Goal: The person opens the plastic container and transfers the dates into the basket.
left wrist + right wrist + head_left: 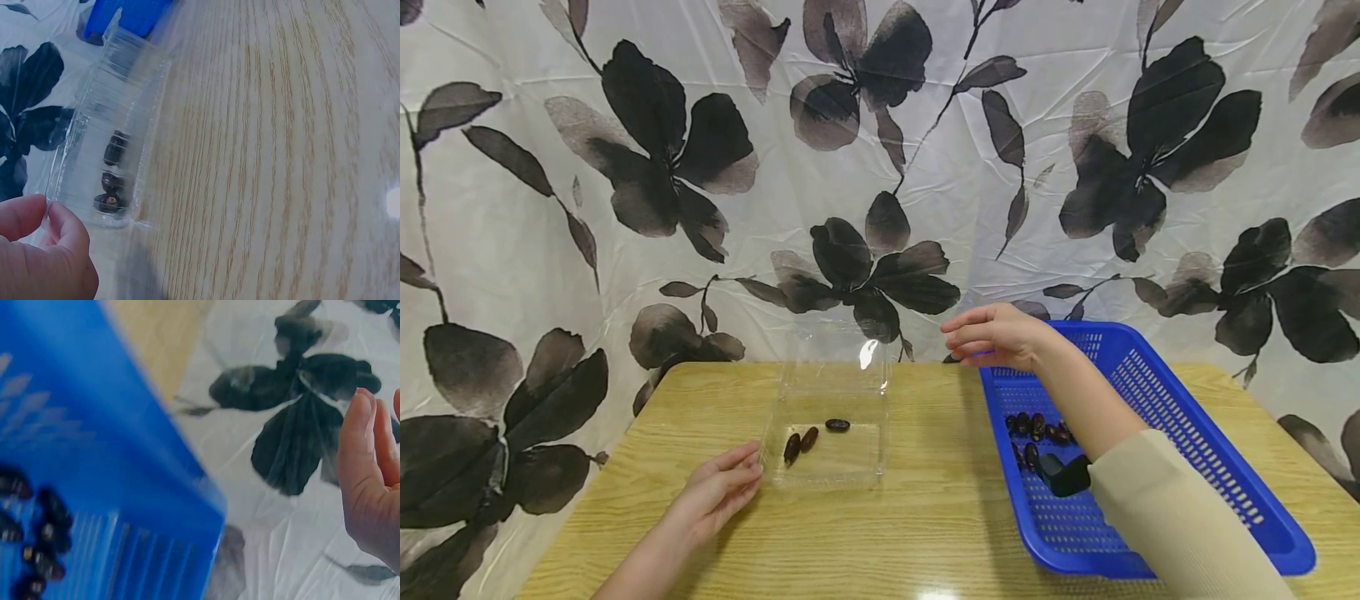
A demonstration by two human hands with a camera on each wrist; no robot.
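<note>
My left hand [715, 487] pinches the left side of a clear plastic container [880, 467]. In the left wrist view, thumb and finger [59, 215] meet at the container's thin edge. Three dark brown dates [808, 439] lie inside it, and its transparent lid [835, 367] stands raised at the back. Up over the back left corner of a blue basket [1026, 533] is my right hand [1000, 337], its fingers pointing left. A small dark shape shows below its fingertips; I cannot tell whether they hold it. Several dates [1037, 427] lie in the basket.
A wooden table [925, 525] carries the container and the basket, with bare wood between them. Behind it hangs a white cloth [955, 208] with dark flowers. A black wrist camera [1063, 475] under my right forearm overlaps some dates.
</note>
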